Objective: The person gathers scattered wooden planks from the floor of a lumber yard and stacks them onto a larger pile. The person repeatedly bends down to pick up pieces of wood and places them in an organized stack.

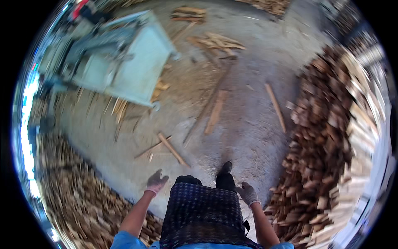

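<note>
My left hand [156,182], in a pale work glove, hangs in the air beside my apron [203,207], thumb and fingers apart, with nothing in it. On the other side, my right hand [247,193] wears a similar glove; its fingers are loosely stretched out and it too holds nothing. Two crossed wooden strips lie on the floor ahead of my left hand, the thicker one a light wooden strip [173,149]. Farther ahead lie a wider board [216,113] and, to the right, a long narrow wooden strip [275,107]. One dark shoe [226,167] shows in front of the apron.
A pale green machine [143,62] stands at the far left, wood scraps around its base. Beyond the board is a heap of wood strips [219,42]. Stacked wood pieces [319,120] line the right side; another wood pile [87,191] lies left. Someone in red [79,8] is far left.
</note>
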Motion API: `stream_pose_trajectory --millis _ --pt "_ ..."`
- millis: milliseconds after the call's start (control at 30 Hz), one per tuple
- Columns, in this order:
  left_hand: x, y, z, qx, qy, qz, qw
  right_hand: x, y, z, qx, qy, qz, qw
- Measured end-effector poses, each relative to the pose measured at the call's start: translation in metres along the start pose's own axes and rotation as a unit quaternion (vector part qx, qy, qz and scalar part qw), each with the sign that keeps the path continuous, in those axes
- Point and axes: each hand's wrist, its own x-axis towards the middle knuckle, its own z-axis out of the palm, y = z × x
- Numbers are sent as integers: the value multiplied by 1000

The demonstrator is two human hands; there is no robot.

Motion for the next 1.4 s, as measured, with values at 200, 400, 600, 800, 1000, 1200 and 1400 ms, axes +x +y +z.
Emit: stream_pose_trajectory --millis 200,400,600,800,1000,1200,1400 --pt "-40 -106 56 -190 14 -105 976 65 18 35 -124 -64 -107 984" --pt "-69 -147 83 -298 -17 -149 943 132 -25 70 -215 -32 -109 970" --pt "45 -270 132 -244 -55 -110 962 179 -109 247 -209 -87 -98 969" --pt "203 -416 200 -51 -12 -41 998 299 -131 509 -256 -33 -189 948" --pt "406 -467 217 152 151 35 976 402 -177 645 -295 119 -178 931" --pt "494 -487 242 154 162 7 975 432 -179 644 -254 60 -153 953" --pt "438 -499 281 76 72 95 990 369 -188 634 -142 -49 -112 982"
